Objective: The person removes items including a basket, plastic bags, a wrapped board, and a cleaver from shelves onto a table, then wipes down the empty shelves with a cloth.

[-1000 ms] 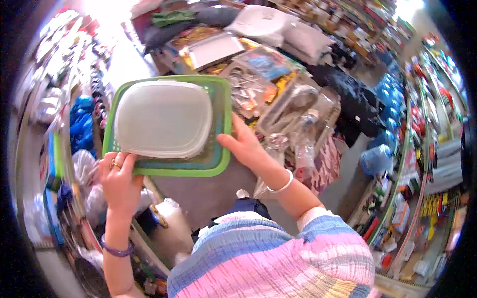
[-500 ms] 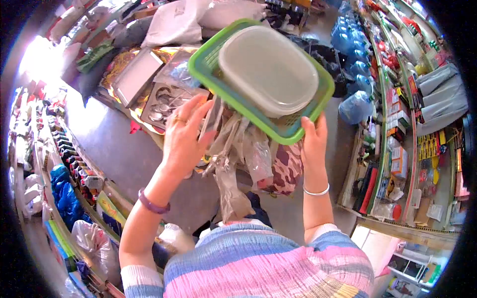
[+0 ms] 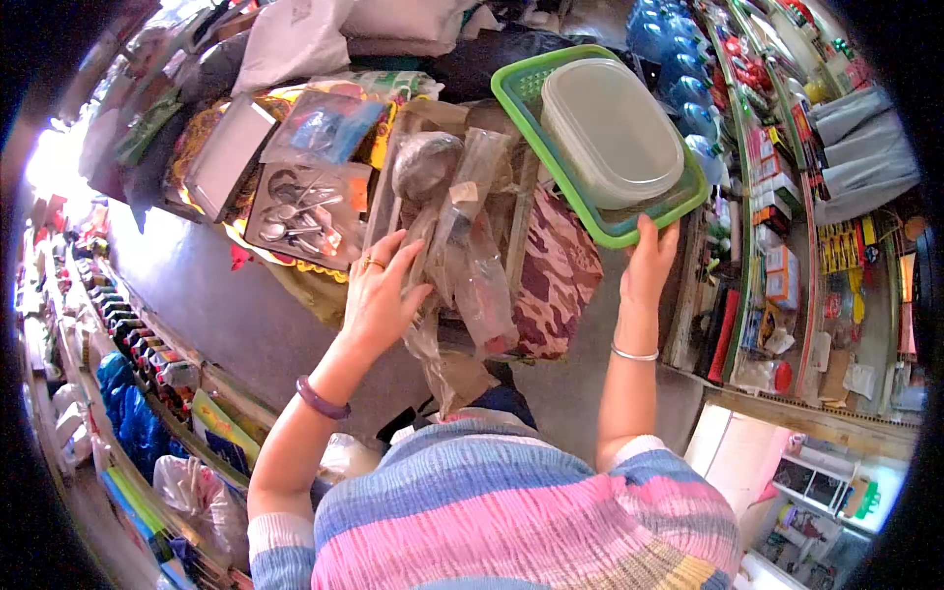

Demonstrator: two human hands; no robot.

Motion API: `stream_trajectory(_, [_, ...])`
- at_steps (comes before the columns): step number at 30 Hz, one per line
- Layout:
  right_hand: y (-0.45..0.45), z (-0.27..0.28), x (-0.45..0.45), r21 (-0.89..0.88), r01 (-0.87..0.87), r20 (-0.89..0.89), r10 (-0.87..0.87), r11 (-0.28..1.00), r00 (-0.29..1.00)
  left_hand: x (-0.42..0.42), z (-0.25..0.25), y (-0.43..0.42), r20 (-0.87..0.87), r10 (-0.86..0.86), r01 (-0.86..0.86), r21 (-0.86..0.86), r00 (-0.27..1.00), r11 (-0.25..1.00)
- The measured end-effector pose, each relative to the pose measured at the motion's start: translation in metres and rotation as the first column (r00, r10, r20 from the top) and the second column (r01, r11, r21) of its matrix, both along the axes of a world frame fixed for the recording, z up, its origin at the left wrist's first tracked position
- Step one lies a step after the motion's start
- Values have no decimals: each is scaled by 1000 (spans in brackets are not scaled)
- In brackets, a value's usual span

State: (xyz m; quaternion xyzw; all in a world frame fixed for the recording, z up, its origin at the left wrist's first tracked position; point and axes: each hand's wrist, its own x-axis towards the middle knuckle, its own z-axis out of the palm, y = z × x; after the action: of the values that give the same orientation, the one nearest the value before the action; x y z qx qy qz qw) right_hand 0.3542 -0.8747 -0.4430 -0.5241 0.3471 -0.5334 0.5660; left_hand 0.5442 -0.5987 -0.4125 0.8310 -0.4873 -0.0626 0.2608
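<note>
My right hand [image 3: 649, 265] grips the near right corner of a green plastic basket [image 3: 549, 165], thumb at the rim. The basket tilts, and a whitish lidded plastic container [image 3: 619, 128] sits in it. My left hand [image 3: 379, 300] is open, fingers spread over the near left edge of a long tray [image 3: 382, 197]. In that tray lie plastic-wrapped items [image 3: 472, 226] and a round, shiny bowl-like piece [image 3: 428, 165] in clear wrap. Some of the wrap hangs over the near edge beside my left fingers.
Left of the long tray is a tray of metal spoons and utensils [image 3: 305, 211], with a flat pale box [image 3: 231, 157] beyond. Camouflage cloth [image 3: 556, 280] hangs below the basket. Stocked shelves [image 3: 787, 295] flank both sides; blue water bottles [image 3: 678, 74] stand behind right.
The basket with its container has moved right, uncovering the long tray and its wrapped contents. My right hand moved with it; my left hand came slightly lower and right, to the tray edge.
</note>
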Motion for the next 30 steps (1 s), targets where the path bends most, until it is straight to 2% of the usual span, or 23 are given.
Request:
stream_trajectory(4, [6, -17, -14, 125, 46, 6, -48, 991, 999, -3, -17, 9, 0, 14, -14, 39, 1000, 999])
stream_trajectory(7, [20, -23, -31, 151, 117, -92, -104, 982, 990, -5, -29, 17, -19, 49, -48, 41, 999, 998])
stream_trajectory(11, [45, -51, -54, 202, 193, -39, -190, 960, 981, -8, -37, 22, -55, 74, -71, 45, 996, 996])
stream_trajectory(13, [61, -59, -55, 329, 204, -3, -215, 922, 977, -11, -40, 25, -90, 60, -55, 54, 994, 997])
stream_trajectory(15, [63, -109, -52, 221, 257, -76, -246, 941, 966, -12, -50, 27, -92, 42, -37, 60, 995, 998])
stream_trajectory(17, [59, -148, -44, 29, 248, -410, -215, 968, 886, -14, -51, 26, -81, 32, -28, 52, 996, 998])
stream_trajectory(18, [61, -153, -36, 78, 233, -421, -181, 969, 889, -14, -47, 26, -70, 28, -25, 43, 997, 999])
stream_trajectory(19, [60, -164, -24, 159, 262, -295, -207, 952, 933, -15, -43, 25, -61, 24, -21, 35, 998, 999])
stream_trajectory(21, [52, -177, -14, 296, 284, -288, -198, 912, 937, -14, -35, 24, -75, 31, -29, 30, 997, 999])
stream_trajectory(24, [30, -183, -2, 394, 325, -439, -134, 860, 889, -15, -35, 25, -80, 43, -41, 25, 996, 999])
stream_trajectory(26, [11, -197, 10, 344, 416, -546, -181, 842, 818, -15, -36, 25, -80, 44, -42, 22, 996, 999])
stream_trajectory(29, [11, -201, 14, 262, 456, -551, -256, 851, 794, -15, -36, 24, -84, 38, -37, 22, 996, 999])
stream_trajectory(30, [16, -190, 10, 295, 419, -514, -227, 858, 827, -16, -33, 24, -82, 38, -36, 25, 996, 999])
